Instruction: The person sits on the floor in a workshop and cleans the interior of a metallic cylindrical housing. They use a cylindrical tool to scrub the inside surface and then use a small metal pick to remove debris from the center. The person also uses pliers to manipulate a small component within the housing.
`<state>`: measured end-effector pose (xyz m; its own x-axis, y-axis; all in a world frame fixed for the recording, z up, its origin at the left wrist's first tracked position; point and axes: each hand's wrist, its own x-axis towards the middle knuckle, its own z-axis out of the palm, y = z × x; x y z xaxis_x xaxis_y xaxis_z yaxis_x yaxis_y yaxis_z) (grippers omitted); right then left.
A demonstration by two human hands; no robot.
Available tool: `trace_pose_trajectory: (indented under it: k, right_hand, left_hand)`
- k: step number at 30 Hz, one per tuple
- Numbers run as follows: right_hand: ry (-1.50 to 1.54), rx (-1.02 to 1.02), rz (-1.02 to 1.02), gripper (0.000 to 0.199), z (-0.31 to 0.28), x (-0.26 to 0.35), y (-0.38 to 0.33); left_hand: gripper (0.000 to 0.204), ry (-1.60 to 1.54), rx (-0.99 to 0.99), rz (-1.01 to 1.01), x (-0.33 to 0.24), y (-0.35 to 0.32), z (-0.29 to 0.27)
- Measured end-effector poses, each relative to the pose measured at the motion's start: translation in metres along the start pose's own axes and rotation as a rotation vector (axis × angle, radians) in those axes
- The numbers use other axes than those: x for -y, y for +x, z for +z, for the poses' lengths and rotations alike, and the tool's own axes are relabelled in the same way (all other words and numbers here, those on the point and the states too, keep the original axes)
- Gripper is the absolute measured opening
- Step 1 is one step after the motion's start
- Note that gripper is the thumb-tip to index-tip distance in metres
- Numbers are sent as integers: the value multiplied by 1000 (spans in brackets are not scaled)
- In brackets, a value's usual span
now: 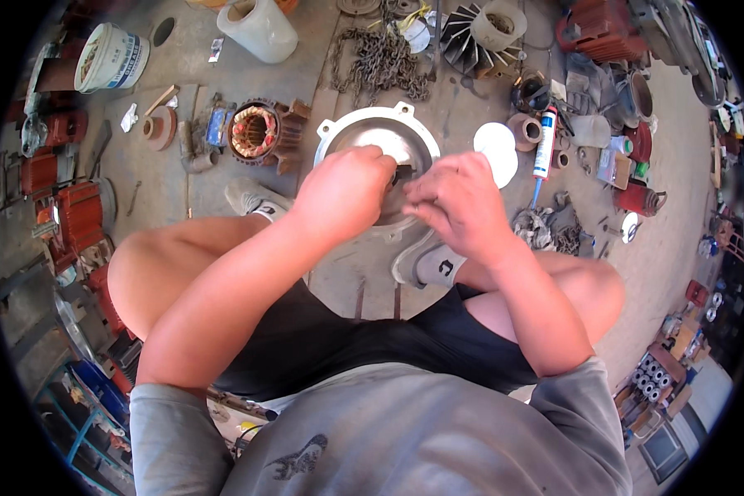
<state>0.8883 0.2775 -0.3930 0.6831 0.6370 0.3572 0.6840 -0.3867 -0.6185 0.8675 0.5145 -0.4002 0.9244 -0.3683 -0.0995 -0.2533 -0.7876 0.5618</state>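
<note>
A round, pale metal housing (331, 136) with bolt lugs round its rim stands between my feet. Over its middle, my left hand (349, 188) is closed, thumb side toward the right hand, and what it grips is hidden. A small dark piece (402, 174) shows just beside its fingers; I cannot tell whether it is held or part of the housing. My right hand (459, 198) hovers over the housing's right side, fingers curled together toward the left hand. Anything in that pinch is too small to make out.
Left of the housing lies a motor stator (256, 132) with copper windings. Beyond it are a heap of chain (380, 62), a finned fan wheel (475, 41) and a white bucket (112, 58). White discs (496, 149) and a sealant tube (546, 145) lie to the right.
</note>
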Motion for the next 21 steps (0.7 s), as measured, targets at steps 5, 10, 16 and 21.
trace_pose_trajectory:
  k: [5,10,16,21]
  right_hand:
    - [22,-69,76,22,1,-2,17]
    - [10,-98,108,23,2,-6,24]
    - [31,-125,174,28,4,-7,30]
    - [68,-137,201,30,7,-13,35]
  left_hand:
    - [18,-18,32,19,1,0,-3]
    - [17,-22,9,54,1,0,-5]
    - [17,-23,48,44,2,0,-4]
    - [18,-24,42,48,0,1,-7]
